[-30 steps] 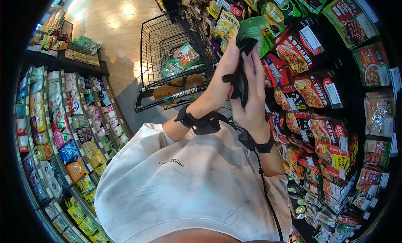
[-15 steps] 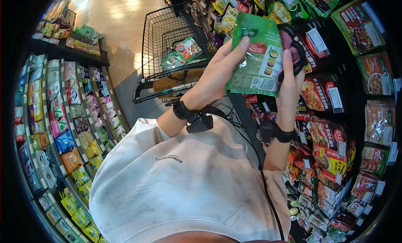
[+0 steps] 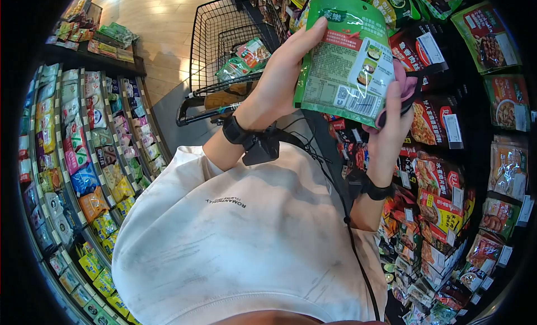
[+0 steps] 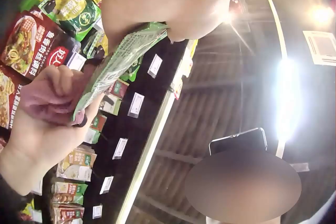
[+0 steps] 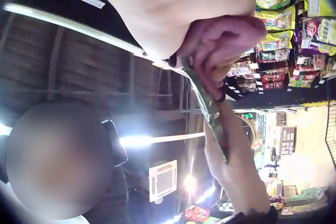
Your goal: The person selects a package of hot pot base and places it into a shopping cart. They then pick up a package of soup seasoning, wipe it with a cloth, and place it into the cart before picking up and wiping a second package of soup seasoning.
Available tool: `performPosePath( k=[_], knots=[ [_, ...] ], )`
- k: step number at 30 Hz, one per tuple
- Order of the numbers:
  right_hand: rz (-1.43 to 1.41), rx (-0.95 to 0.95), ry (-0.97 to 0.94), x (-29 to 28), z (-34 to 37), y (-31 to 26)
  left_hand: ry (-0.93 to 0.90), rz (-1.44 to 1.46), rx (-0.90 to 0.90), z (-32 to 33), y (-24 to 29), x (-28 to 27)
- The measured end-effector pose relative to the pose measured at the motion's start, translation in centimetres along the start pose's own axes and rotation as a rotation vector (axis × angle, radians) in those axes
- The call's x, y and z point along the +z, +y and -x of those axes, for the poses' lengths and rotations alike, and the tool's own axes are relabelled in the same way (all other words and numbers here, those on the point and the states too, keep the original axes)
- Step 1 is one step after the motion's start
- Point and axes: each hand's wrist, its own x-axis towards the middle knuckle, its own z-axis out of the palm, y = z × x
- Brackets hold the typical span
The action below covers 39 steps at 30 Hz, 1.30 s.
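Observation:
A green seasoning packet [image 3: 349,62], its printed back and barcode facing up, is held between both hands in the head view. My left hand [image 3: 282,67] pinches its left edge, thumb lying on the front. On the other side, my right hand [image 3: 389,137] grips the lower right edge together with a folded pink-purple cloth item [image 3: 409,84] with black trim. The left wrist view has the packet [image 4: 115,69] nearly edge-on, the cloth item [image 4: 50,98] bunched beside it. In the right wrist view the cloth item [image 5: 223,37] bulges beneath the fingers.
A black wire shopping cart [image 3: 226,37] with packets [image 3: 251,53] inside stands ahead. Hanging seasoning bags [image 3: 439,179] fill the rack on the right, with price tags jutting out. Shelves of small packages [image 3: 84,151] line the left. A black cable [image 3: 358,258] runs down the shirt.
The hands were close together with the packet mostly hidden. They have spread apart, and the packet has turned its printed back towards the head camera and risen in view.

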Motion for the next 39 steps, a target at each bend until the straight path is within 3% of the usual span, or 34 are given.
performPosePath(
  k=[3, 9, 12, 14, 17, 21, 31, 34, 37, 39],
  knots=[
    [-0.151, 0.113, 0.067, -0.1, 0.2, -0.7, -0.02, 0.087, -0.035, -0.3, -0.1, -0.5],
    [-0.338, 0.084, 0.123, 1.5, 0.2, -1.0, -0.128, 0.257, -0.044, -1.1, 0.0, -1.9],
    [-0.286, 0.053, -0.08, 0.7, 0.5, -1.1, -0.066, 0.202, -0.021, -1.2, 0.0, -2.0],
    [-0.233, 0.038, -0.028, 1.0, 0.6, -0.8, 0.043, 0.11, -0.008, -0.8, 0.4, -1.0],
    [-0.234, 0.026, -0.065, 0.9, 0.8, -1.0, 0.033, 0.062, 0.025, -0.6, 0.7, -0.9],
    [-0.204, -0.05, -0.042, 1.4, 0.6, -0.9, -0.13, 0.154, 0.022, -0.4, 0.7, -1.3],
    [0.029, -0.194, 0.044, 0.9, 0.4, -0.3, -0.189, 0.174, 0.057, -0.1, 0.6, -1.1],
    [0.012, -0.229, 0.043, 0.8, 0.2, 0.0, -0.098, 0.113, 0.037, -0.1, 0.7, -0.6],
    [-0.013, -0.216, 0.046, 1.0, 0.2, -0.1, -0.276, 0.226, 0.054, 0.0, 0.7, -0.6],
    [-0.033, -0.202, 0.048, 1.0, 0.4, -0.2, -0.268, 0.253, 0.056, 0.2, 0.7, -0.6]
  ],
)
